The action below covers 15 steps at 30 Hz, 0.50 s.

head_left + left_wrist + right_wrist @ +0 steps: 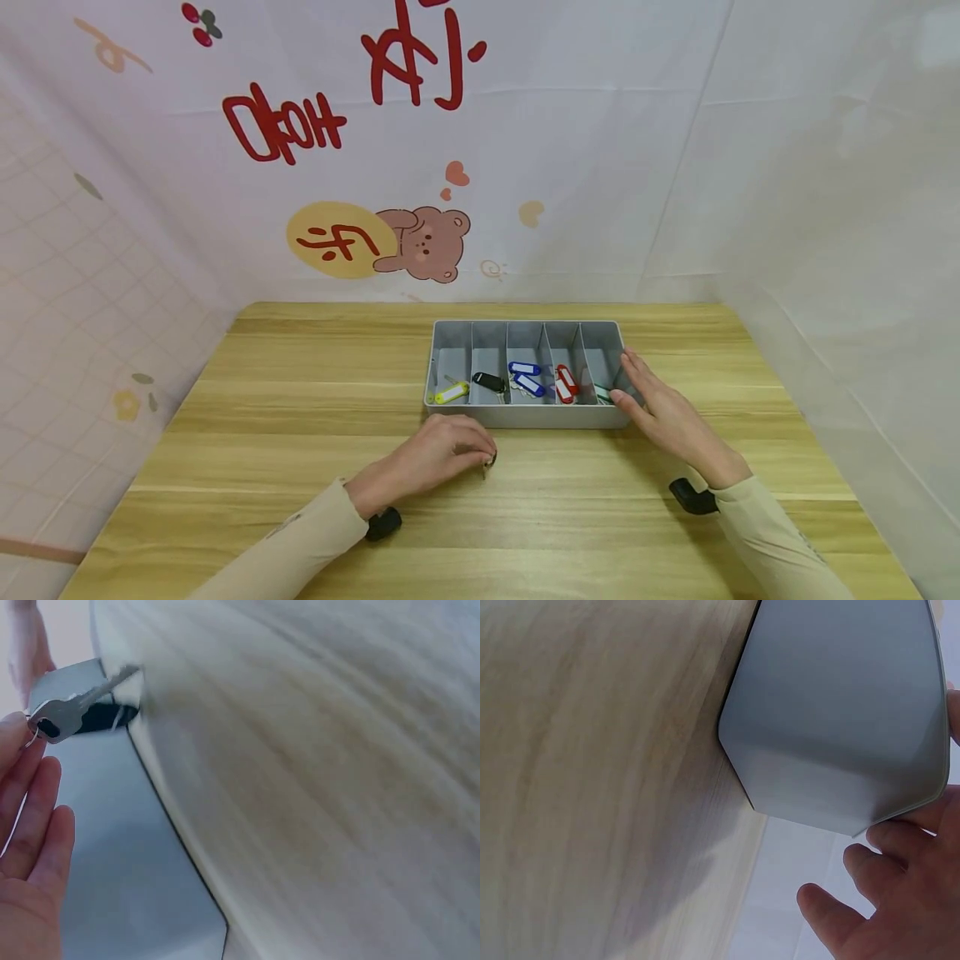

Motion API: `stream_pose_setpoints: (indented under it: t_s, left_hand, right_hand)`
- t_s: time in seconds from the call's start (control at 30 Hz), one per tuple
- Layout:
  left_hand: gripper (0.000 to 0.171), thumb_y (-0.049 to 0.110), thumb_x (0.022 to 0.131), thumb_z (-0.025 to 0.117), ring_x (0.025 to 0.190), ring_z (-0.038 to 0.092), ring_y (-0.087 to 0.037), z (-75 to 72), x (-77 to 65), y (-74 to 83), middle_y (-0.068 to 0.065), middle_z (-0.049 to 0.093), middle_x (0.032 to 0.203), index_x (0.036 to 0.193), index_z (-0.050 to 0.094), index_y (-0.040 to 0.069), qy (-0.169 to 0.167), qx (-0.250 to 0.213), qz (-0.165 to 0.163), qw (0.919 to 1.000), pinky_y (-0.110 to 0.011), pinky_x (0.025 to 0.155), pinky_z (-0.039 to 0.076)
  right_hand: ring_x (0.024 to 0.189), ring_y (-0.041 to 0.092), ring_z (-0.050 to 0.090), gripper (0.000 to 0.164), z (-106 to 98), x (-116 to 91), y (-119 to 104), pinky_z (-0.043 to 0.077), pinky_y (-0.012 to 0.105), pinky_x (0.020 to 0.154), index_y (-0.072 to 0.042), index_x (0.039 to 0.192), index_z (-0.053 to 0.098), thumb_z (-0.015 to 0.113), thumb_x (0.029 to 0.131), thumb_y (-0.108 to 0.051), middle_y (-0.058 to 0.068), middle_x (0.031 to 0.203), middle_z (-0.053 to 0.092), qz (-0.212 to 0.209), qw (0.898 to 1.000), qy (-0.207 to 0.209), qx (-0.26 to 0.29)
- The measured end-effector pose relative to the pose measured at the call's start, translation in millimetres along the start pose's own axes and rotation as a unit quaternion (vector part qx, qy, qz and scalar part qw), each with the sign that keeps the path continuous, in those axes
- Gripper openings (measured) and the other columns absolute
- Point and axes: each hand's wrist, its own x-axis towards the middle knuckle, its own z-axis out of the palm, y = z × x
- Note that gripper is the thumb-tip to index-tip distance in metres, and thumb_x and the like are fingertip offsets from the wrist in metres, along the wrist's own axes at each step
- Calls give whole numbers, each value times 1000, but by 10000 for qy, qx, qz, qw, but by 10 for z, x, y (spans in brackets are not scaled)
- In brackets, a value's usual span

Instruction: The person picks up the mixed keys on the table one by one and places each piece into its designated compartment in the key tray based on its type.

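Below the front wall of the grey compartment tray (525, 417), my left hand (442, 454) pinches a metal key (64, 718) by its ring between thumb and fingers. A black shape shows behind the key in the left wrist view. My right hand (671, 417) touches the tray's right end with fairly straight fingers, its thumb over the front corner. From left to right, the compartments hold keys with a yellow tag (452, 392), a black tag (490, 382), two blue tags (528, 384), two red tags (567, 379) and a green tag (603, 393), partly covered by the thumb.
The tray stands on a wood-grain table (337, 358). A white printed curtain (585, 150) hangs behind the table's back edge and along both sides. Black wrist mounts (384, 524) sit under both sleeves.
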Motion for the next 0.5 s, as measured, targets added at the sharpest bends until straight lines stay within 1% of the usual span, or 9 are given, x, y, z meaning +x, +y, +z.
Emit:
stream_pose_setpoints:
  t_s: [0.23,0.4,0.5]
  left_hand:
    - [10,7,93,77,101,72,-11,-46,-33,4,0,77,106,102,81,5,291,-302,-30,9991,-23,91,55]
    - [10,5,92,77,99,72,-12,-72,-45,20,1,77,104,101,81,5,588,-536,-12,9968,-24,89,56]
    - [9,4,92,77,98,72,-12,-100,-43,44,1,77,102,100,81,7,727,-599,3,9956,-25,88,56]
  right_hand:
    - [154,45,19,77,-9,-2,1,26,67,115,1,163,20,53,109,-41,15,172,10,1,10000,4,18]
    - [154,45,19,77,-17,0,-11,26,67,116,1,164,19,53,109,-41,15,173,9,31,10000,-33,29]
    - [154,46,20,77,-18,2,-17,26,67,116,1,163,19,53,109,-41,15,172,10,32,10000,-29,39]
